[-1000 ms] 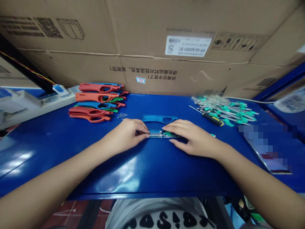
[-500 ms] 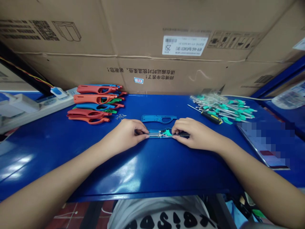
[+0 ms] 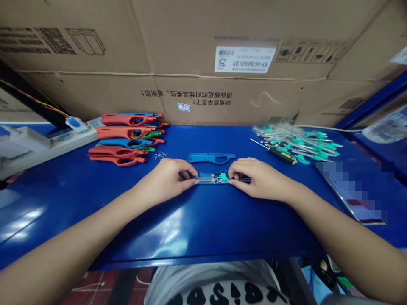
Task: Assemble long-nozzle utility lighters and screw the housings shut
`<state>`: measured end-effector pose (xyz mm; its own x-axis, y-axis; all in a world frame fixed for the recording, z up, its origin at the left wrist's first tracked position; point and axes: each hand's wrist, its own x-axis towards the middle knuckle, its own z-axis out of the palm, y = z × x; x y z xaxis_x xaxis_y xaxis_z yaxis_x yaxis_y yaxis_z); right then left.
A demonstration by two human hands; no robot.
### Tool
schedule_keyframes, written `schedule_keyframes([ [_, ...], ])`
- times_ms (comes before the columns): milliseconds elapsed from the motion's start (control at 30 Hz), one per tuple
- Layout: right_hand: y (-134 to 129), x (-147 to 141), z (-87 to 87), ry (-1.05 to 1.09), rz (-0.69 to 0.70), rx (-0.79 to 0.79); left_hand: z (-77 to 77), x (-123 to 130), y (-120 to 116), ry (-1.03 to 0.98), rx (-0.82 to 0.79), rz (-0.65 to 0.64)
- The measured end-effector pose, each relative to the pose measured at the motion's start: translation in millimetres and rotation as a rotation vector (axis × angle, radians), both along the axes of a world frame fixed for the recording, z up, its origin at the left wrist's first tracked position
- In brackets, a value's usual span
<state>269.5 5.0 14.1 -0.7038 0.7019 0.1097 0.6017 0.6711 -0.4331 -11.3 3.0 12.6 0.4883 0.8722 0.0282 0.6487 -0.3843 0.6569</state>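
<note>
The open blue casing (image 3: 210,179) with its inner parts lies between the fingertips. The left hand (image 3: 170,177) pinches its left end; the right hand (image 3: 260,177) closes narrowly on the other end, just beside the green piece (image 3: 224,176). The casing looks light, stiff and somewhat slick, its thin wire easily snagged, so the outer edges seem the safest hold. A blue half shell (image 3: 203,158) lies just beyond the fingers.

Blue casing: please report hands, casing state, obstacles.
Left hand grips casing at left, right hand at right. Casing open, green part showing. Other shell just beyond, apparently not blocking.
</note>
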Motion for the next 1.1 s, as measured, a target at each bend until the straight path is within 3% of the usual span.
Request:
schedule_keyframes([
  [133,0,-1,-0.4,-0.007,-0.012,0.014,3.6,3,-4,0.032,0.133,-0.021],
  [267,0,0,1.6,-0.061,0.003,0.072,5.8,8,-11,0.147,0.352,-0.269],
  [433,0,2,3.1,-0.129,0.031,0.155,-4.2,13,-16,0.243,0.385,-0.414],
  [600,0,3,4.5,-0.153,0.041,0.189,-12.5,14,-16,0.262,0.354,-0.425],
  [867,-1,4,8.2,-0.209,0.080,0.228,-9.7,16,-17,0.239,0.333,-0.417],
  [1100,-2,7,10.2,-0.182,0.093,0.147,-12.8,16,-17,0.242,0.361,-0.411],
])
